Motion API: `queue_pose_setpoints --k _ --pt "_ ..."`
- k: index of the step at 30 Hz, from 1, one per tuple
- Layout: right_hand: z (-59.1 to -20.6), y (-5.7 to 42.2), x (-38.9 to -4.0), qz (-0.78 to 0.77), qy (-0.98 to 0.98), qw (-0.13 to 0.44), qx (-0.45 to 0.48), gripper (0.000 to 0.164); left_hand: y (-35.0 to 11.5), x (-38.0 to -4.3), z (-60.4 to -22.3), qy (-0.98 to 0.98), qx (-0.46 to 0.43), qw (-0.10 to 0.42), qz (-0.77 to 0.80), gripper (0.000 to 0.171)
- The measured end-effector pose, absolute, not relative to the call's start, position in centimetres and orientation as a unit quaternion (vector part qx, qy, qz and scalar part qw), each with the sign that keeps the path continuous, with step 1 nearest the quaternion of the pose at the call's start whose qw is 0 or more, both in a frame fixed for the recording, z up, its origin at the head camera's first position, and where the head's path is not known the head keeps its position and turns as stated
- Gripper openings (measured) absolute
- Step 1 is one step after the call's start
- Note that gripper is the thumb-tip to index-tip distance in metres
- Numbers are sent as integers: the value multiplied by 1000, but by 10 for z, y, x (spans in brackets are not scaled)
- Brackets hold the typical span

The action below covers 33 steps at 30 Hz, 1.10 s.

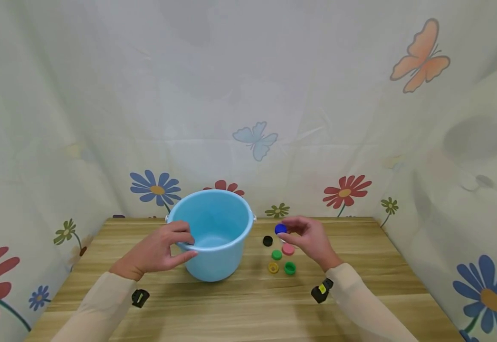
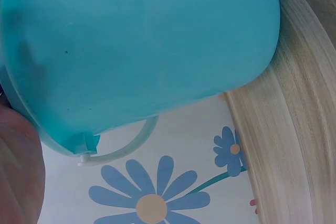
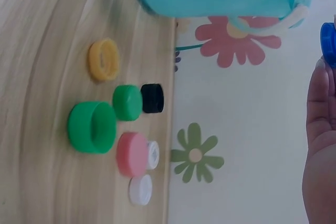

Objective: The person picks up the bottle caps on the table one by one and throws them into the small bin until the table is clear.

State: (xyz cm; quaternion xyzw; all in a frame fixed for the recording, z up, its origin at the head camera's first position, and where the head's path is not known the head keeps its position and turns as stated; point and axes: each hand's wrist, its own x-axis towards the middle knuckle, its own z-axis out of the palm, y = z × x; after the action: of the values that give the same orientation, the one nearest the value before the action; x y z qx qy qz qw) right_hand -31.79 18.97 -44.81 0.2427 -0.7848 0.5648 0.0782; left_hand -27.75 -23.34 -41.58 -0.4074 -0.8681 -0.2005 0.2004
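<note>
A light blue bucket [image 1: 214, 263] stands on the wooden table, its open top tipped a little toward me. My left hand [image 1: 163, 248] grips the near left rim, fingers over the inside and thumb along the outer wall. To the right of the bucket, my right hand [image 1: 310, 237] pinches a blue bottle cap [image 1: 280, 228] between fingers and thumb, raised above the table. Below it lie a pink cap [image 3: 132, 154], two green caps, one upright [image 3: 92, 127] and one smaller [image 3: 127, 102], a yellow cap [image 3: 103, 60], a black cap [image 3: 153, 98] and two white caps [image 3: 140, 190].
Behind the table [image 1: 240, 313] hangs a pale curtain [image 1: 197, 85] printed with flowers and butterflies. The bucket's handle [image 3: 275, 27] hangs at its far side. Each wrist wears a small black camera, one of them on the right sleeve [image 1: 320, 292].
</note>
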Motion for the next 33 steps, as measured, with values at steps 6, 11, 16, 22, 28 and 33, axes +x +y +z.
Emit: queue_pose_setpoints --k 6,11,16,22,28,33 --pt "-438 182 -317 570 -775 78 261 35 -233 -277 -415 -870 -404 195 -204 19" --pt "-431 175 -317 571 -770 80 274 31 -233 -277 -415 -871 -401 197 -204 19" --pt "-425 170 -317 571 -768 79 277 30 -233 -277 -416 -872 -398 200 -201 20" --pt "-419 162 -321 577 -762 80 283 30 -233 -279 -417 -871 -398 206 -203 21" --pt "-417 155 -324 580 -759 77 285 34 -234 -281 -418 -867 -403 209 -206 21" --pt "-416 149 -323 597 -747 68 284 37 -234 -280 -420 -861 -410 213 -210 20"
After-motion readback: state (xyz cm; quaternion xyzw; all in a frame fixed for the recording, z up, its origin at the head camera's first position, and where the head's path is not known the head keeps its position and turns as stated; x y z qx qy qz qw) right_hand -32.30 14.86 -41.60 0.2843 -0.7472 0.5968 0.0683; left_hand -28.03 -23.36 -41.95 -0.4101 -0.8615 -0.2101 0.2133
